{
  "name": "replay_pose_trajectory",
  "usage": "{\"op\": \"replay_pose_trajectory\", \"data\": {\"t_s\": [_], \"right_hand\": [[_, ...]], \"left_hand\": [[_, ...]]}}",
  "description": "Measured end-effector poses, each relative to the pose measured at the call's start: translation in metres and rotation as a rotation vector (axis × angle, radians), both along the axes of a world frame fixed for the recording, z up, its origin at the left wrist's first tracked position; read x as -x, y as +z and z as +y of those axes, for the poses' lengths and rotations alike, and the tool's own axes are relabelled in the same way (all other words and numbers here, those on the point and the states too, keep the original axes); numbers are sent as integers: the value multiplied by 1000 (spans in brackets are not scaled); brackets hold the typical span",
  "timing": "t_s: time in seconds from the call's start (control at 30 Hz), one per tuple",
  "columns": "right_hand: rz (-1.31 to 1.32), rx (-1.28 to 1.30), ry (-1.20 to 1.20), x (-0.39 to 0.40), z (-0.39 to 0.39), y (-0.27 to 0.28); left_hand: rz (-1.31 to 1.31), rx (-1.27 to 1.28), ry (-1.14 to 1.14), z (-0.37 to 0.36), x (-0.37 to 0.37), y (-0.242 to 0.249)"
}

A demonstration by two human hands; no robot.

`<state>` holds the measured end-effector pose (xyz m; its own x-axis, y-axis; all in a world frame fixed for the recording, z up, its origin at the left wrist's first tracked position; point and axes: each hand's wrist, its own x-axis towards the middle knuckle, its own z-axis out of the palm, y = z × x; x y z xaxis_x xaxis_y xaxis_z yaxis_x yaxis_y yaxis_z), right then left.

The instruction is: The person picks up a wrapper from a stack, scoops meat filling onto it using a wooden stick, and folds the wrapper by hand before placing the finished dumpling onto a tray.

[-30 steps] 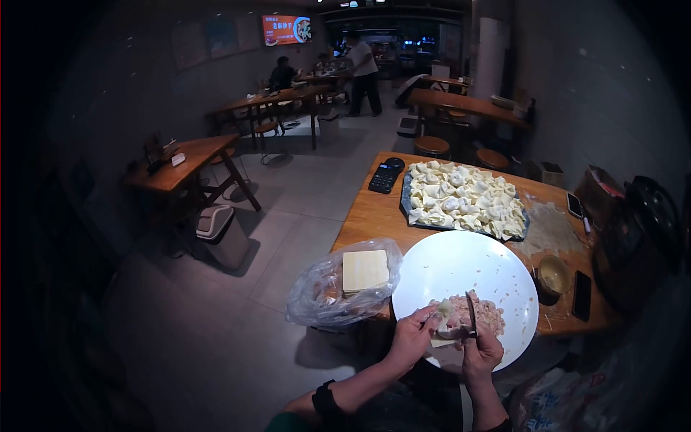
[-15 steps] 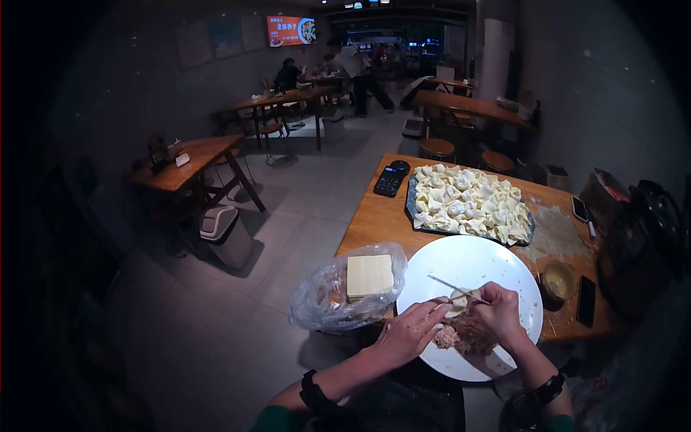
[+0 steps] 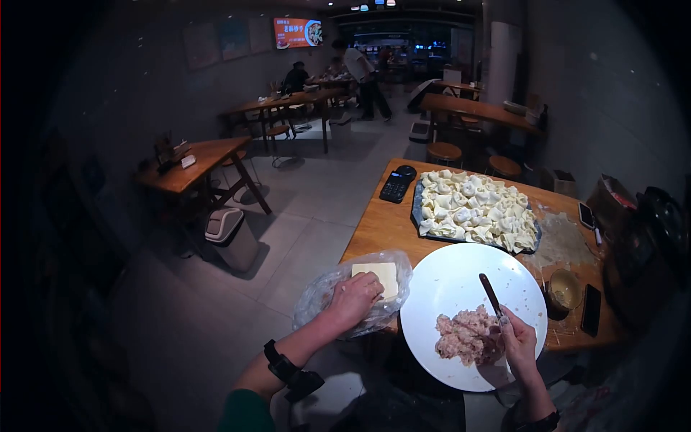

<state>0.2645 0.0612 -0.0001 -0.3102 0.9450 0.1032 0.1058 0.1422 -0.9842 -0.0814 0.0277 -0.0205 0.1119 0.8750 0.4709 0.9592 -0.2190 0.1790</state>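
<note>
My left hand point(image 3: 358, 297) is at the stack of square wonton wrappers point(image 3: 386, 275), its fingers bent together on the top sheet and hiding part of it. The stack lies in a clear plastic bag point(image 3: 317, 297). In my right hand point(image 3: 520, 340) is a thin utensil with a dark handle point(image 3: 489, 291), held over the minced meat filling point(image 3: 461, 338). Its lower end is hard to make out. That filling sits in a large white round dish point(image 3: 432, 281). Behind the dish, folded wontons point(image 3: 475, 209) cover a dark tray point(image 3: 415, 209).
On the wooden table point(image 3: 367, 234) are a black cordless phone point(image 3: 395, 186), a small bowl point(image 3: 563, 286), a dark smartphone point(image 3: 591, 309) and another phone point(image 3: 586, 214). A lidded bin point(image 3: 232, 237) stands on the floor at left. People point(image 3: 358, 68) are among tables farther back.
My left hand has gone from the dish to the wrapper stack on the left. The wonton between my hands is gone from them. My right hand has shifted slightly right and down, utensil handle now upward.
</note>
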Motion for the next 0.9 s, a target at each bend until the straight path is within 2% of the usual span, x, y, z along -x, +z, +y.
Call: {"op": "replay_pose_trajectory", "data": {"t_s": [0.03,0.23,0.33,0.43,0.53,0.67,0.73,0.8,0.83,0.9], "right_hand": [[-9,-42,-8,-8,-9,-9],[-82,85,-96,-59,-41,-25],[-120,90,-51,-66,-52,-26],[9,26,-52,-60,-62,-28],[92,122,-24,-59,-67,-25],[141,104,-21,-80,-61,-72],[130,91,-26,-84,-60,-76],[-24,-33,-92,-85,-61,-71],[-27,-40,-92,-82,-64,-55],[-95,24,-160,-73,-69,-23]], "left_hand": [[14,18,-20,1,0,-1],[198,-12,-12,9,-6,-1],[95,-28,-32,12,-4,2],[36,-9,-93,9,-4,9],[85,57,-79,12,-4,8],[98,74,-82,9,-5,7],[4,63,-52,3,-7,10],[-75,-29,24,-4,1,3],[-150,-113,93,-6,5,-3],[-249,-89,157,-6,14,-19]]}}
